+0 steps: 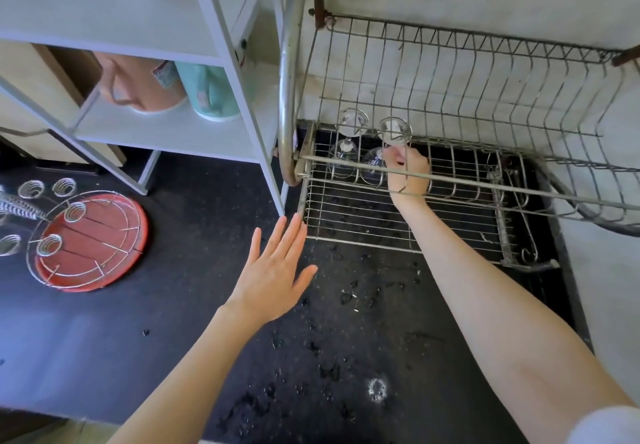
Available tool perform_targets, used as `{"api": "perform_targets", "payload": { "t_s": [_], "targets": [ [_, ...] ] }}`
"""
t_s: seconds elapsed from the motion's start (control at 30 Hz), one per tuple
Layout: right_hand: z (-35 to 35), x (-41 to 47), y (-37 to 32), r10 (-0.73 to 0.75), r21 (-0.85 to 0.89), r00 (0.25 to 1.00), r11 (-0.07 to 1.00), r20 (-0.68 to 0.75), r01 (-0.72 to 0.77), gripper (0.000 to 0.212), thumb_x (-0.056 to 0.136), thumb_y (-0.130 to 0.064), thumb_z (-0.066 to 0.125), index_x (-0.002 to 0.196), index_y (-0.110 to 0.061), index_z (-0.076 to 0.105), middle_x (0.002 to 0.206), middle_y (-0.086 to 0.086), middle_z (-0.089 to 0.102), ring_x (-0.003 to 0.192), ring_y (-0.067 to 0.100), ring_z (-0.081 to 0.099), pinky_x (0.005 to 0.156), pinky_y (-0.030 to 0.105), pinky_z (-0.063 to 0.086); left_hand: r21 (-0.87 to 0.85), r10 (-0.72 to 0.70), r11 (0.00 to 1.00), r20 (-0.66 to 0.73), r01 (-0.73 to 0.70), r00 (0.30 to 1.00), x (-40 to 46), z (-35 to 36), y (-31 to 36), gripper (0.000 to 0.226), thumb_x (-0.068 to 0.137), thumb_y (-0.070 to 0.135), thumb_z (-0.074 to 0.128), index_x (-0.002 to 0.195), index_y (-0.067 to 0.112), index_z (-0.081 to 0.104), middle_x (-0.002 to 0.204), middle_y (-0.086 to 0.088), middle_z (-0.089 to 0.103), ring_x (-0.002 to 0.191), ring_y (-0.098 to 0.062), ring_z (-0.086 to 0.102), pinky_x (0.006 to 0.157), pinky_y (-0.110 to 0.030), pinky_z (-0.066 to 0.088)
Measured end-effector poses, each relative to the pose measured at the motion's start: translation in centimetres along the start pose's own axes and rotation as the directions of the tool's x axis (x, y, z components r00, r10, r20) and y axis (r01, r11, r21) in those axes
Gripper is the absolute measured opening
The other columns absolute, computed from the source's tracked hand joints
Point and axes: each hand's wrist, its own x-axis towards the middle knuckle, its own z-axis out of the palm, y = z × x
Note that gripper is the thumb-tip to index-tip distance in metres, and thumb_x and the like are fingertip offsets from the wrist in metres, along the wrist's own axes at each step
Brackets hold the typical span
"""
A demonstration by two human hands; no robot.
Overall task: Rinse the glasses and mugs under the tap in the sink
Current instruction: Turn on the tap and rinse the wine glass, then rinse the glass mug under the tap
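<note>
Two stemmed glasses stand upside down at the back left of the lower wire rack (363, 222). My right hand (408, 173) reaches into the rack and pinches the stem of the right glass (394, 130), just under its round foot. The left glass (350, 125) stands free beside it, its bowl behind the rack's front bar. My left hand (277, 270) hovers flat with straight fingers above the dark wet counter (311, 357), its fingertips close to the rack's front left corner. It holds nothing. No sink or tap is in view.
An upper wire dish rack (485, 73) hangs above the lower one. A white shelf unit (173, 121) with a pink jug and a teal container stands at the left. A red round tray (93, 242) under a wire cup stand lies on the counter's left.
</note>
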Motion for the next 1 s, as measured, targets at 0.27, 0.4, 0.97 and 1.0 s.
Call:
{"api": "perform_targets", "payload": {
  "t_s": [0.27, 0.4, 0.97, 1.0],
  "targets": [
    [-3.1, -9.5, -1.4, 0.078, -0.274, 0.964, 0.962, 0.256, -0.005, 0.043, 0.096, -0.027, 0.047, 0.135, -0.008, 0.045, 0.139, 0.008, 0.048, 0.129, 0.02, 0.043, 0.107, 0.03, 0.032, -0.094, -0.069, 0.993, -0.056, 0.064, 0.996, -2.3, -1.7, -0.7, 0.068, 0.093, 0.056, 0.017, 0.148, 0.021, -0.001, 0.155, 0.001, -0.014, 0.14, -0.018, -0.019, 0.114, -0.044, -0.006],
    [-3.7, -15.9, -5.2, -0.06, -0.308, 0.894, 0.927, 0.444, 0.215, 0.044, 0.096, -0.033, 0.045, 0.134, -0.012, 0.046, 0.14, 0.004, 0.047, 0.131, 0.018, 0.04, 0.109, 0.028, 0.028, -0.147, -0.176, 0.976, -0.095, 0.161, 0.98, -7.6, -1.8, -2.7, 0.082, 0.077, 0.063, -0.003, 0.148, 0.021, -0.002, 0.156, 0.001, -0.012, 0.135, -0.013, -0.024, 0.114, -0.043, -0.007],
    [15.0, -35.6, -29.8, -0.539, 0.059, 0.366, 0.616, 0.758, 0.786, 0.057, 0.094, -0.041, 0.047, 0.144, -0.02, 0.03, 0.153, 0.002, 0.025, 0.141, 0.02, 0.02, 0.115, 0.034, 0.009, -0.352, -0.739, 0.67, -0.239, 0.653, 0.63, -37.7, -3.5, -24.2, 0.093, 0.067, 0.074, -0.006, 0.148, 0.029, -0.001, 0.154, 0.007, -0.012, 0.134, -0.009, -0.024, 0.113, -0.043, -0.008],
    [16.5, -36.9, -30.9, -0.517, 0.062, 0.36, 0.631, 0.776, 0.773, 0.058, 0.094, -0.041, 0.047, 0.145, -0.022, 0.028, 0.154, 0.001, 0.023, 0.141, 0.019, 0.018, 0.115, 0.033, 0.009, -0.346, -0.746, 0.663, -0.232, 0.664, 0.624, -39.4, -3.6, -25.8, 0.096, 0.064, 0.079, -0.009, 0.147, 0.03, -0.004, 0.153, 0.009, -0.015, 0.134, -0.009, -0.025, 0.113, -0.042, -0.011]
  ]
}}
